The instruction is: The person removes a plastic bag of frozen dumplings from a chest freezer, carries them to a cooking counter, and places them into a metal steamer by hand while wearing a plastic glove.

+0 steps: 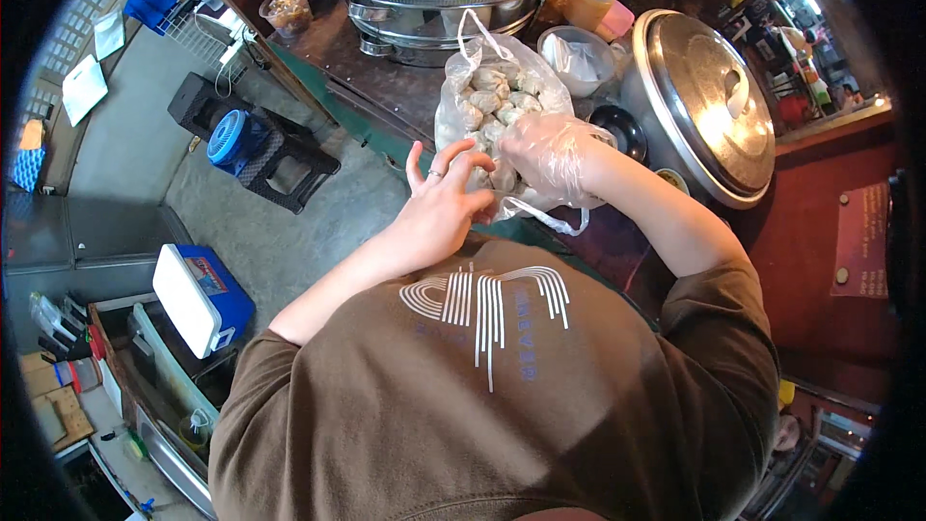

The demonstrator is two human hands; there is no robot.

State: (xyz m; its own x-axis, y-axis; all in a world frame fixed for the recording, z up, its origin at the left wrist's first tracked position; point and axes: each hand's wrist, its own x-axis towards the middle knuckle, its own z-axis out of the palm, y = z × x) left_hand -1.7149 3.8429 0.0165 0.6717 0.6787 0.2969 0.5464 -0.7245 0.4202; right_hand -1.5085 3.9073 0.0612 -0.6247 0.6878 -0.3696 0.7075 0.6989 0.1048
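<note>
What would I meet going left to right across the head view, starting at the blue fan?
Blue fan → clear plastic cup → clear plastic bag of dumpling-like pieces → large lidded metal pot → red wall sign.

In the upper centre, the carrier bag (448,118) is thin, glossy, see-through plastic, and the dumplings (489,80) inside it look soft, matt and wrinkled. A crinkled, shiny plastic glove (571,156) covers the right hand (542,145). Smooth, polished metal forms the pot lid (699,72) at upper right and the steamer (449,17) at top centre (its top is speckled). The T-shirt (463,434) at lower centre is matt cloth; the cooler (189,299) at left is smooth plastic.
</note>
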